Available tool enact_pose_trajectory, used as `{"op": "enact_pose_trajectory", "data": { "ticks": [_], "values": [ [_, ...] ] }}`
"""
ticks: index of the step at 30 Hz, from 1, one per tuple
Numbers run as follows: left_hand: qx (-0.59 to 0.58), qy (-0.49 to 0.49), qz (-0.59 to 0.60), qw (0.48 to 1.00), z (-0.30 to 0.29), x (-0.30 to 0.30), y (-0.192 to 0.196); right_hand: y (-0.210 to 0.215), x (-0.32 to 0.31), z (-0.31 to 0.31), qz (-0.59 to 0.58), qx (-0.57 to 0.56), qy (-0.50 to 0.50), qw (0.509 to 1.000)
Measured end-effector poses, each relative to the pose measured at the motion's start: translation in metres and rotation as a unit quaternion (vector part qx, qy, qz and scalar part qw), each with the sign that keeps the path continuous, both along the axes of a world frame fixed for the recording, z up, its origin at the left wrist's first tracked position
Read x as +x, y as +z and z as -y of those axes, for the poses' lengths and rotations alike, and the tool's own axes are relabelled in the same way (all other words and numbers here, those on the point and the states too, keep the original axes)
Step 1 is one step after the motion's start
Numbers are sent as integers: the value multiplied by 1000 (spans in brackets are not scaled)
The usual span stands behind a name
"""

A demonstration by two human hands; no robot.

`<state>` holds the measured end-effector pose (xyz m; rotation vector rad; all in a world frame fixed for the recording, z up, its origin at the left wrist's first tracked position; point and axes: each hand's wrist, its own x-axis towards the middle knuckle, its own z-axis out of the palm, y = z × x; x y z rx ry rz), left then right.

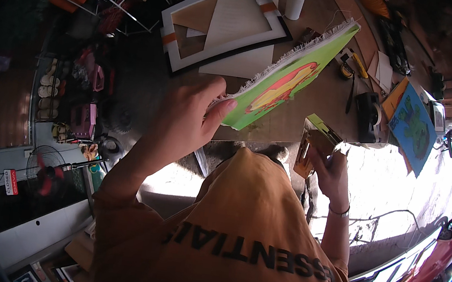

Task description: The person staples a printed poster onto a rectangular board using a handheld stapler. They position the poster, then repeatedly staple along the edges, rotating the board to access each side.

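My left hand [192, 117] pinches the lower left corner of a painted canvas [288, 87] between thumb and fingers. The canvas is tilted up over the table, bright green with a red and yellow figure, and white threads fray along its upper edge. Low on the right, just off the table's near edge, my right hand [332, 175] is wrapped around a brass-coloured staple gun [309, 150]. The tool is partly in shadow and its handle is mostly covered by the fingers. A gap separates it from the canvas.
On the brown table [301, 119] lie a black-and-white frame [228, 24], a white bottle [294, 3], a yellow-handled tool [360, 64] and a black tape dispenser [369, 117]. A blue painting [414, 126] overhangs the right edge. A fan [47, 171] stands at the left.
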<state>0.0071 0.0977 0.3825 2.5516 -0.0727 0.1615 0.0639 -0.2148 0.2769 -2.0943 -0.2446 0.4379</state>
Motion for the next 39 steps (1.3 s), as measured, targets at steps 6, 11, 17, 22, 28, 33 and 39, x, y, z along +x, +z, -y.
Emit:
{"op": "enact_pose_trajectory", "data": {
  "ticks": [6, 11, 17, 22, 28, 33, 39],
  "values": [
    [-115, -119, -169, 972, -35, 9, 3, 20, -13, -12, 1, -43, 40, 998],
    [-270, -134, -289, 909, -50, 10, -7, 43, -29, -22, 28, -67, 43, 996],
    [-520, -192, -277, 785, -38, 5, -55, 82, -48, -36, 67, -102, 105, 987],
    [-583, -210, -241, 747, -23, 2, -80, 116, -56, -53, 62, -85, 169, 980],
    [-593, -204, -248, 739, -4, -1, -87, 139, -58, -66, 70, -174, 209, 960],
    [-602, -226, -235, 729, 7, -2, -90, 148, -58, -68, 69, -208, 231, 948],
    [-609, -255, -224, 717, 11, -2, -97, 168, -60, -79, 39, -268, 208, 940]
  ]
}}
